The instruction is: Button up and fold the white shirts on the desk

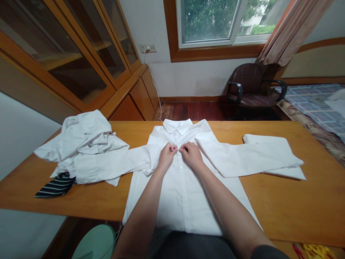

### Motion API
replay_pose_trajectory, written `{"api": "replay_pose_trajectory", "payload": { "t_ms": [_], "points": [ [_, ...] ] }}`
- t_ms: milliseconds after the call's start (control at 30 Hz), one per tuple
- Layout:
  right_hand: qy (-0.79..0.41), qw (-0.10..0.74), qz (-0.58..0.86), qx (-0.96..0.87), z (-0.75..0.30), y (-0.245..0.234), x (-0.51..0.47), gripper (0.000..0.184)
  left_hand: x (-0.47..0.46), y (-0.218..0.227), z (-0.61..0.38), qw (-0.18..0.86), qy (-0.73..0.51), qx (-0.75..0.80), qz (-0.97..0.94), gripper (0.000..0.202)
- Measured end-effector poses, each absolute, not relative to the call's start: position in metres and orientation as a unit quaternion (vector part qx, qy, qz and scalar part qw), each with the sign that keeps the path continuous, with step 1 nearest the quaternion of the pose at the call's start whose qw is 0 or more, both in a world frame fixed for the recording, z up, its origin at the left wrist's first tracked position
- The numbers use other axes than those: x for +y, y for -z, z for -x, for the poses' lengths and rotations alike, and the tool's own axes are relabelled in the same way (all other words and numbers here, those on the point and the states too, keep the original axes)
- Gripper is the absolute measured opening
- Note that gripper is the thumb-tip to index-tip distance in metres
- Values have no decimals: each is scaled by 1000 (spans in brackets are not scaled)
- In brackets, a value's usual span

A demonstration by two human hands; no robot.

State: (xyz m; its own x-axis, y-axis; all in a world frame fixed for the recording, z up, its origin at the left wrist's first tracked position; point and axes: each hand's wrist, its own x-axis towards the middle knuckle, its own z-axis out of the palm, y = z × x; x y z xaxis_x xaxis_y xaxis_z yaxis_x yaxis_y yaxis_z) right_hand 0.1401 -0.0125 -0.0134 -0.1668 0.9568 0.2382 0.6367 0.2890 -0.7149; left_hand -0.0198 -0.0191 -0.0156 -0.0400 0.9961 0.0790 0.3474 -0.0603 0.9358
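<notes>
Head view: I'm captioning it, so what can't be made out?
All in the head view:
What the left hand and right hand pinch on the white shirt: hidden by the hands.
Inner end of the black striped cloth: under the white garment pile.
Folded white cloth: partly covered by a shirt sleeve.
Yellow item: cut off by the bottom edge, kind unclear.

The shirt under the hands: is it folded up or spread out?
Spread out: the shirt lies with its front flat, collar at the far end, sleeves out to both sides.
</notes>
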Motion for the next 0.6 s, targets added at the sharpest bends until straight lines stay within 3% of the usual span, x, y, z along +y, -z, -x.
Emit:
{"api": "replay_pose_trajectory", "payload": {
  "t_ms": [600],
  "points": [
    [-215, 337, 534, -745, -141, 13, -15, 5, -21, 18, 18, 347, -446, 586, -581, 21]
  ]
}}
